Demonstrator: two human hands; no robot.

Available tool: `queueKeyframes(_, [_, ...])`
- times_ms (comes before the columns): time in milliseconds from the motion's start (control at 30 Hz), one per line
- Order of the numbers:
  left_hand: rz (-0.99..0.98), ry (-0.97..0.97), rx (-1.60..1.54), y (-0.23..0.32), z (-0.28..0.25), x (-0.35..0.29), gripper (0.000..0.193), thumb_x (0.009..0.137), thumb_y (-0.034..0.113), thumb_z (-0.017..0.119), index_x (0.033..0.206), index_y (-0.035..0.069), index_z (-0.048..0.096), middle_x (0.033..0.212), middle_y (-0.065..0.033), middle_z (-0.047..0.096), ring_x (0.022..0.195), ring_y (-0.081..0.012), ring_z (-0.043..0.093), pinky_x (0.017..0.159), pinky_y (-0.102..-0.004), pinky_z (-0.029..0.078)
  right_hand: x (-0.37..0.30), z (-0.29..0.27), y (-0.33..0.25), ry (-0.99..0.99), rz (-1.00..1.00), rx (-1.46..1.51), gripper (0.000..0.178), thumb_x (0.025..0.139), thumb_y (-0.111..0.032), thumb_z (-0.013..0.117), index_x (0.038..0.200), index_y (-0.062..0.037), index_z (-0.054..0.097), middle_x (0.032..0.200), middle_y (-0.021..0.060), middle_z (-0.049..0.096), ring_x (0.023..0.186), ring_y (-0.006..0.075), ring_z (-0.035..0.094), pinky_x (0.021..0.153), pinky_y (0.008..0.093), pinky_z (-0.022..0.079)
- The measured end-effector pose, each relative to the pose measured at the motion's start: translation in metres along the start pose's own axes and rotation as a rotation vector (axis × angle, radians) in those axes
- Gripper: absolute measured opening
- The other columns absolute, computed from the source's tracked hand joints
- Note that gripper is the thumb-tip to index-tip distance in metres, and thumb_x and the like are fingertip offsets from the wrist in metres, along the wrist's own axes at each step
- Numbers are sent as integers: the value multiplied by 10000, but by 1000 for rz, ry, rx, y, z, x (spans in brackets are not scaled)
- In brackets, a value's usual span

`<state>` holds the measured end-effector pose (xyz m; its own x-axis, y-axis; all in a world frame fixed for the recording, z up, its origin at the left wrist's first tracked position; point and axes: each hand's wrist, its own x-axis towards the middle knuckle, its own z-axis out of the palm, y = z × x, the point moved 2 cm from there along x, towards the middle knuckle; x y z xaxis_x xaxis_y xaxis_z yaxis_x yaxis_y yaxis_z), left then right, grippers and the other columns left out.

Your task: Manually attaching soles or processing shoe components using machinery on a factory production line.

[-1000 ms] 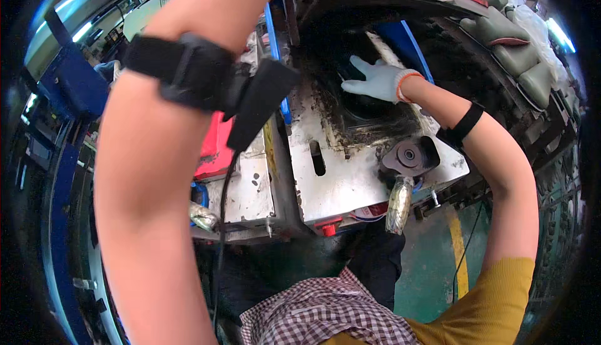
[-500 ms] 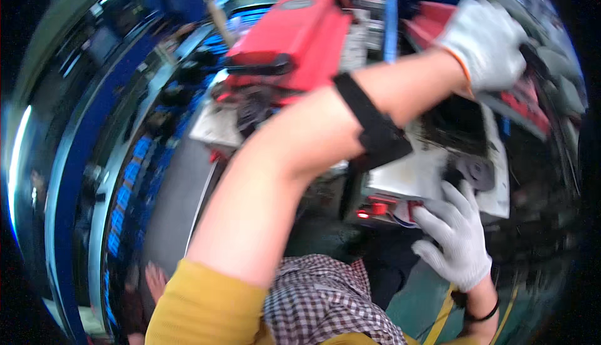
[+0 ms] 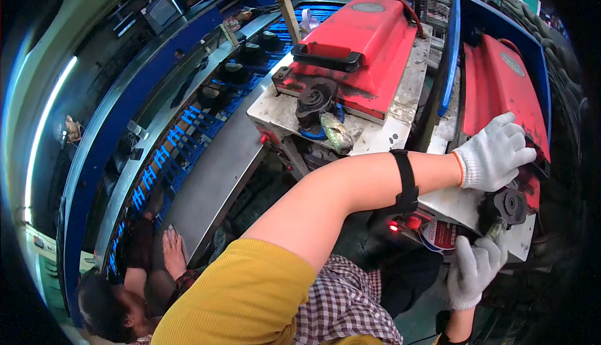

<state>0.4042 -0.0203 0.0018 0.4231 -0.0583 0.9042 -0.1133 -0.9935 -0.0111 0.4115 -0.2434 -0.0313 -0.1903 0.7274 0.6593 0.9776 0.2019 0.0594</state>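
Note:
My left hand, in a white knit glove, reaches across to the front of the right-hand red machine lid. Its fingers curl over the dark handle there, which the glove mostly hides. Just below sits a dark round clamp on the light metal bed, with a lever wrapped in clear film hanging from it. Also gloved, my right hand is under that lever, fingertips at its lower end, thumb and fingers apart. It appears open, not closed round the lever.
Left of it stands a second red-lidded machine with a black handle and a film-wrapped lever. A blue frame surrounds the right lid. Further left run a grey metal table and a blue-slatted conveyor. A co-worker's hand rests on the table.
The right-hand lid has come down, my left hand moving down with it. My right hand has shifted slightly lower, at the lever's end. The view has turned, bringing a co-worker into sight at lower left.

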Motion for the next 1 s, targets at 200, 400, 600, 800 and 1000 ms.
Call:
queueKeyframes(200, [17, 14, -9, 3, 7, -3, 467, 718, 226, 754, 1145, 104, 608, 1002, -120, 577, 1118, -362, 559, 1099, -567, 354, -65, -3, 113, 198, 446, -327, 413, 950, -102, 587, 1345, -4, 658, 932, 147, 631, 958, 318, 593, 959, 452, 468])
queueKeyframes(400, [-219, 4, -226, 18, -2, -9, 500, 743, 272, 762, 1180, 60, 644, 1172, -160, 618, 1288, -417, 498, 1137, -583, 347, -39, -3, 124, 459, 575, -416, 431, 1032, -179, 597, 1427, -9, 596, 1373, 196, 642, 1217, 340, 606, 1060, 431, 443])
queueKeyframes(600, [-247, -81, -3, 2, -173, -11, 348, 734, 282, 719, 1012, 74, 725, 980, -139, 690, 973, -348, 641, 928, -460, 488, -50, 44, 43, 652, 486, -153, 392, 1015, -27, 579, 1391, 79, 549, 1381, 230, 593, 1213, 345, 604, 1064, 445, 463])
queueKeyframes(800, [-720, -187, 472, -90, -300, -78, 327, 863, 412, 695, 913, 94, 756, 913, -173, 713, 915, -353, 701, 824, -475, 551, 11, 93, -61, 373, 458, 520, 483, 1007, -23, 558, 1461, 102, 448, 1375, 223, 557, 1205, 315, 579, 1104, 417, 425])
queueKeyframes(1000, [-808, -725, 448, -124, -311, -75, 679, 730, 725, 690, 977, 103, 804, 970, -141, 767, 930, -314, 740, 819, -429, 566, 144, 121, -122, -36, 310, 748, 498, 976, -2, 578, 1465, 46, 494, 1418, 188, 558, 1273, 286, 560, 1114, 376, 410])
